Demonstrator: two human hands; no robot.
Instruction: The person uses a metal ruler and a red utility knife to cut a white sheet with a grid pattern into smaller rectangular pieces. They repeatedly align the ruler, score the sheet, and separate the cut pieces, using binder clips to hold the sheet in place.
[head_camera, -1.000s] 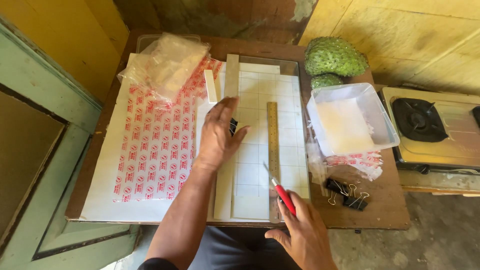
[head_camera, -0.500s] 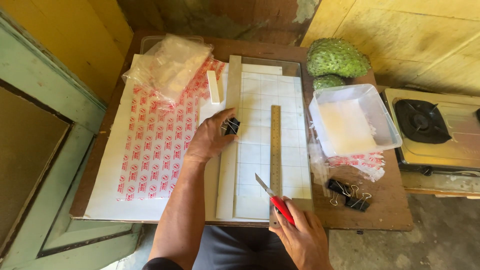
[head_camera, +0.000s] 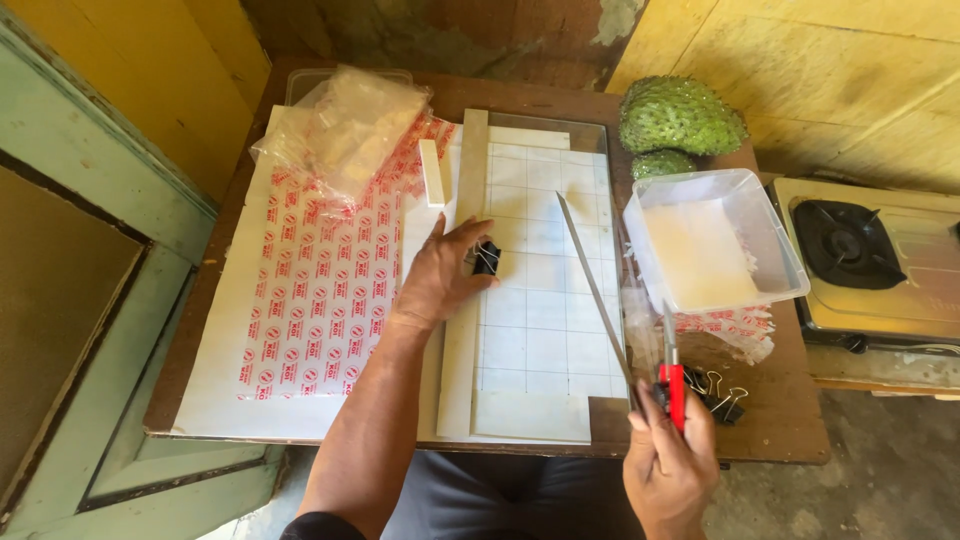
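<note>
Hands over a gridded cutting sheet on the tabletop (head_camera: 770, 440)

The left hand (head_camera: 440, 280) presses a black binder clip (head_camera: 487, 258) on a long strip (head_camera: 462, 300); the right hand (head_camera: 668, 462) lifts a ruler (head_camera: 594, 290) and red knife (head_camera: 672, 375).

A black binder clip (head_camera: 487, 259) sits under the left hand's (head_camera: 440, 275) fingertips on a long white strip (head_camera: 460, 330). The right hand (head_camera: 668, 460) holds a red-handled knife (head_camera: 671, 368) and a metal ruler (head_camera: 598, 295), tilted up.

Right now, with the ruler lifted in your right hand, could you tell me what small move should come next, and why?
Probably lay the metal ruler back flat on the gridded sheet: the right hand holds it tilted up together with the red cutter, while the left hand pins the black binder clip.
</note>
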